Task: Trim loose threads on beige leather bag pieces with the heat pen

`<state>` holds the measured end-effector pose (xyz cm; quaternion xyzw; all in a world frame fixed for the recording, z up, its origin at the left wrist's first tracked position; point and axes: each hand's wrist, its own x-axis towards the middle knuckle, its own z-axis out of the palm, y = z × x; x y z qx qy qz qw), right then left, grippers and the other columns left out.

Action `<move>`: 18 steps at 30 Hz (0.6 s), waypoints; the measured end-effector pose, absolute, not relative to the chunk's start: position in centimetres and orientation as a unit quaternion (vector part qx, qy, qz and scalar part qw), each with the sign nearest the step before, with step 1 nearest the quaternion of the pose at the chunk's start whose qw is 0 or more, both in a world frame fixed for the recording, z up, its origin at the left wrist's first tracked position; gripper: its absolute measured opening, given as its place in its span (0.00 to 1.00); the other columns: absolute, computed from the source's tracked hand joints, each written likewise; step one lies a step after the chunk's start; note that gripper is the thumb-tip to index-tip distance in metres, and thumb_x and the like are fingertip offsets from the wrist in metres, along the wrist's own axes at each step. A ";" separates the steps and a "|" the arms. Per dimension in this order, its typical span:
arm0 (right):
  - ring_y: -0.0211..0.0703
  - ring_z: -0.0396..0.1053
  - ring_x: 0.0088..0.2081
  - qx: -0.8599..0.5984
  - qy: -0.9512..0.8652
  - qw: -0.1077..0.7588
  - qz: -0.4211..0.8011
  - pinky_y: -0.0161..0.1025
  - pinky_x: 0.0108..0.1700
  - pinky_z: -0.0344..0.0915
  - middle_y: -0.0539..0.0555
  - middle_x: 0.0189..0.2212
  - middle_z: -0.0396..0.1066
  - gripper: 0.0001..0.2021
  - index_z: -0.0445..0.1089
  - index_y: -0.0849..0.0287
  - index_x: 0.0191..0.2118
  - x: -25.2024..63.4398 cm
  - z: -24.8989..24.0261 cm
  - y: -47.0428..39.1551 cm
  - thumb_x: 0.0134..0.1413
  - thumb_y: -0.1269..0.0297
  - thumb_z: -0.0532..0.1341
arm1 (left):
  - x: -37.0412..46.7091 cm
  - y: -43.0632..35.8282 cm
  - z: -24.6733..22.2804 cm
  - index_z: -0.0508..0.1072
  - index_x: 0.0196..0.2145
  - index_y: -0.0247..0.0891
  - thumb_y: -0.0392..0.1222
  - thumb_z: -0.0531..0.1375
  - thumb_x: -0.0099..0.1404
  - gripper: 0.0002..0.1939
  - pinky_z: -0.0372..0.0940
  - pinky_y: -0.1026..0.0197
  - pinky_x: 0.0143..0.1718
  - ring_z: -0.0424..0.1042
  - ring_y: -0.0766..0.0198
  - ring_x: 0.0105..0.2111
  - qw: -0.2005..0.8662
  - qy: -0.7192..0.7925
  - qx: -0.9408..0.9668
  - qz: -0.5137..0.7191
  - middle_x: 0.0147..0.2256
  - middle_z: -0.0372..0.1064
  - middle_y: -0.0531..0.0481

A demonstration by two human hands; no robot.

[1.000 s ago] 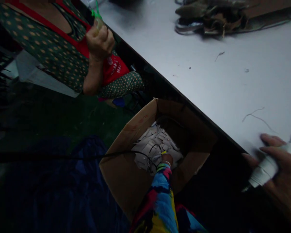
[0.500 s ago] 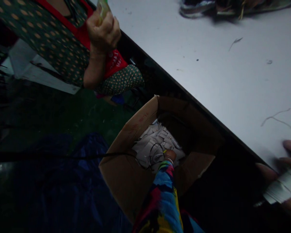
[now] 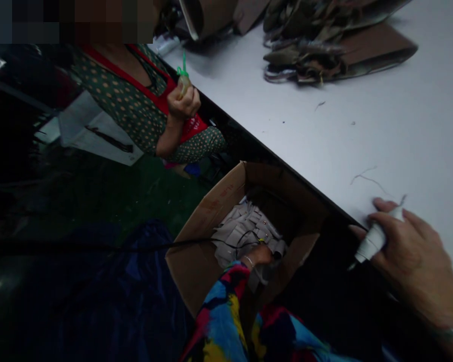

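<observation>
My left hand (image 3: 261, 255) is down inside a cardboard box (image 3: 191, 271), its fingers curled at a light grey piece (image 3: 262, 275) that shows just below it; the fingertips are blurred. Many similar light grey pieces (image 3: 236, 226) with small metal fittings lie in the box, under and beyond the hand. On the right, my right hand (image 3: 411, 256) rests at the edge of the white table (image 3: 411, 125), closed around a white-wrapped tool (image 3: 373, 241). The tool's thin dark tip points down and left, past the table edge.
A person in a dotted green garment and red apron (image 3: 196, 128) stands at upper left, one hand holding a small yellowish thing with a green tie (image 3: 183, 83). Brown bundles (image 3: 377, 48) lie on the table's far part. A black cord (image 3: 136, 248) crosses into the box.
The view has shifted, bringing more of the table's far part and my right hand into sight. Inside the box my left hand has turned, and a light grey piece now shows below it.
</observation>
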<state>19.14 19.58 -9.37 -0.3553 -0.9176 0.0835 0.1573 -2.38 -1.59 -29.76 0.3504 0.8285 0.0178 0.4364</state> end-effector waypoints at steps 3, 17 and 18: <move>0.70 0.65 0.63 -0.340 -0.917 0.187 0.091 0.63 0.63 0.65 0.70 0.62 0.68 0.22 0.68 0.61 0.50 19.1 -9.8 19.7 0.75 0.46 0.49 | -2.3 -1.4 -27.3 0.78 0.44 0.37 0.48 0.64 0.73 0.11 0.74 0.56 0.44 0.77 0.57 0.42 0.403 0.835 0.373 0.041 0.42 0.75 0.49; 0.62 0.75 0.56 -0.400 -0.733 0.498 0.232 0.58 0.58 0.71 0.60 0.56 0.75 0.19 0.67 0.54 0.52 24.9 -5.1 12.7 0.67 0.45 0.64 | -2.9 1.9 -6.5 0.80 0.53 0.36 0.49 0.66 0.66 0.21 0.54 0.64 0.25 0.59 0.68 0.20 0.232 0.667 0.357 0.611 0.20 0.64 0.57; 0.61 0.76 0.54 -0.410 -0.723 0.506 0.231 0.56 0.56 0.72 0.59 0.55 0.76 0.19 0.67 0.53 0.52 26.2 -4.0 11.5 0.66 0.45 0.64 | -3.6 1.6 -4.8 0.82 0.45 0.35 0.52 0.69 0.63 0.19 0.51 0.64 0.23 0.56 0.69 0.19 0.270 0.605 0.330 0.672 0.19 0.62 0.57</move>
